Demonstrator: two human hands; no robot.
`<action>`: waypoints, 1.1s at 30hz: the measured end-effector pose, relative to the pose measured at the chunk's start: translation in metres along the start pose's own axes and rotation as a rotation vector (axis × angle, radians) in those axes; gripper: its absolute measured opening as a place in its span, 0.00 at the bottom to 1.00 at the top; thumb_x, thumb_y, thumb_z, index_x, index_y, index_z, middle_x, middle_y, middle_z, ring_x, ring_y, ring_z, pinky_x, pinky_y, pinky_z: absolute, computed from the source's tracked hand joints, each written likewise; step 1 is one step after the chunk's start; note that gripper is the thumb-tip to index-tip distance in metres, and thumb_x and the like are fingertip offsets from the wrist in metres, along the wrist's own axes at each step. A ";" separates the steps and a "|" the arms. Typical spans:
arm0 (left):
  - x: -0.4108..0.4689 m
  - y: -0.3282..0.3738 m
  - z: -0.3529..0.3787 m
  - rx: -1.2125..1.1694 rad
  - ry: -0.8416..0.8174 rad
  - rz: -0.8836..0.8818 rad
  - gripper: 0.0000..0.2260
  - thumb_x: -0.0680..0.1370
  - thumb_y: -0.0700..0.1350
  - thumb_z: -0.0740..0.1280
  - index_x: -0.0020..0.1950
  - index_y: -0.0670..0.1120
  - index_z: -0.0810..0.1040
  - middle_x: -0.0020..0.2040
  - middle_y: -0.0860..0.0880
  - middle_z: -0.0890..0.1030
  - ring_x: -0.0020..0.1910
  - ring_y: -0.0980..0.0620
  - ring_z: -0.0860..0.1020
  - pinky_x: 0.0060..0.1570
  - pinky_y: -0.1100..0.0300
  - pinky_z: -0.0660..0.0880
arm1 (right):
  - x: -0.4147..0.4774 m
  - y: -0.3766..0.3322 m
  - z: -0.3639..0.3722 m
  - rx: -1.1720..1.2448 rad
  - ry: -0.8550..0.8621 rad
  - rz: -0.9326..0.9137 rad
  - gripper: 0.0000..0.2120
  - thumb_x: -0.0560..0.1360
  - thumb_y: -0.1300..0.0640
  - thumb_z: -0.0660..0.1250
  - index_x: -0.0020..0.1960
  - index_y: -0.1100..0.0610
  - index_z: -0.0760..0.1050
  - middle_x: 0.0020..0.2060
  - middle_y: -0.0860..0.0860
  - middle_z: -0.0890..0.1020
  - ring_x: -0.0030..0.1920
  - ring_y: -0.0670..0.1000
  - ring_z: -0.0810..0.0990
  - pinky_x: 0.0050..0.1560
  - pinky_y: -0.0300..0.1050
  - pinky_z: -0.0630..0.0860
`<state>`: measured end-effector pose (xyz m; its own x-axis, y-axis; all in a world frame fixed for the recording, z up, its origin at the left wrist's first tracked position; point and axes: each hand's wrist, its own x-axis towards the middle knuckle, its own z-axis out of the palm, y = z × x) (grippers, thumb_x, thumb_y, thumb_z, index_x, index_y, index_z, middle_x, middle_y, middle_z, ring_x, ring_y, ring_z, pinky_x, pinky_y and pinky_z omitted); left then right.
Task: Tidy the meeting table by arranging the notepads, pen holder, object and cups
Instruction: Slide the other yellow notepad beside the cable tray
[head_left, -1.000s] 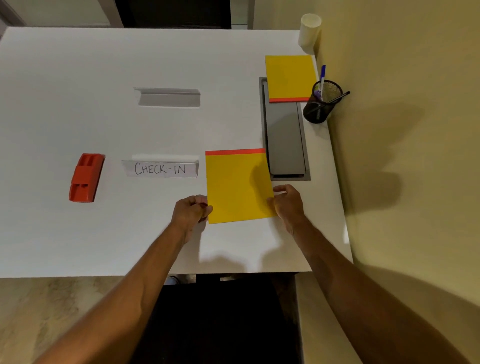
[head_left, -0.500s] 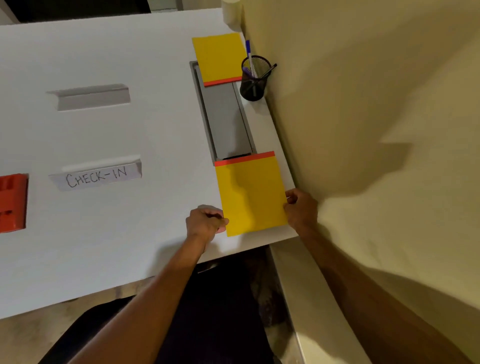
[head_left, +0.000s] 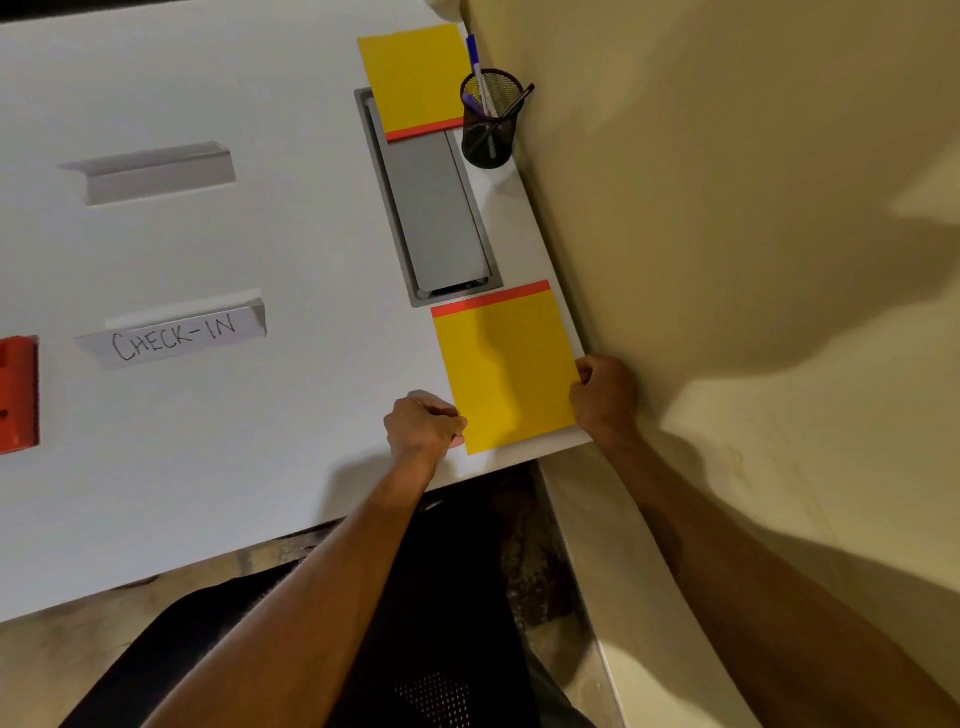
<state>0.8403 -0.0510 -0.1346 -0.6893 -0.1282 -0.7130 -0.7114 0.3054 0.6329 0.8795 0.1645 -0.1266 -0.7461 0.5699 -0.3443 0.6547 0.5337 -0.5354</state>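
A yellow notepad with a red top strip (head_left: 506, 364) lies flat at the near right corner of the white table (head_left: 234, 467). My left hand (head_left: 423, 428) pinches its lower left edge with curled fingers. My right hand (head_left: 602, 395) grips its right edge at the table's side. A second yellow notepad (head_left: 415, 78) lies farther back, its red strip over the end of the grey cable hatch (head_left: 434, 218). A black mesh pen holder with pens (head_left: 488, 122) stands beside it. A red object (head_left: 18, 395) sits at the left edge. A pale cup is only just visible at the top.
Two folded paper name tents stand on the table: a blank one (head_left: 150, 171) and one marked CHECK-IN (head_left: 176, 338). A yellow wall (head_left: 727, 208) runs close along the table's right side. A dark chair (head_left: 415, 649) sits below the near edge.
Both hands have slid the near notepad rightward to the table's right corner, just below the cable hatch. The camera view has shifted right and tilted.
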 end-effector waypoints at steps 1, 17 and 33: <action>-0.001 -0.001 0.001 0.002 0.005 0.000 0.08 0.65 0.31 0.79 0.39 0.40 0.83 0.43 0.40 0.84 0.37 0.43 0.85 0.42 0.47 0.84 | -0.001 0.000 0.000 -0.007 0.000 -0.003 0.10 0.71 0.70 0.64 0.46 0.64 0.82 0.42 0.60 0.85 0.42 0.61 0.82 0.44 0.56 0.81; -0.019 0.004 -0.019 0.190 0.086 0.164 0.04 0.72 0.42 0.75 0.45 0.48 0.85 0.44 0.53 0.84 0.44 0.55 0.80 0.47 0.63 0.73 | -0.019 -0.017 -0.002 -0.230 -0.028 -0.116 0.20 0.77 0.63 0.63 0.68 0.62 0.71 0.63 0.59 0.74 0.65 0.60 0.72 0.60 0.53 0.72; -0.011 -0.026 -0.249 0.484 0.353 0.405 0.30 0.74 0.53 0.72 0.73 0.46 0.68 0.73 0.44 0.66 0.70 0.44 0.68 0.66 0.45 0.70 | -0.103 -0.198 0.137 -0.407 -0.266 -0.779 0.22 0.79 0.55 0.63 0.72 0.58 0.68 0.73 0.56 0.68 0.71 0.58 0.68 0.67 0.55 0.66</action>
<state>0.8327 -0.2930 -0.0681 -0.9473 -0.1888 -0.2588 -0.3068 0.7668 0.5638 0.8104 -0.0855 -0.0910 -0.9647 -0.1792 -0.1930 -0.0910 0.9144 -0.3945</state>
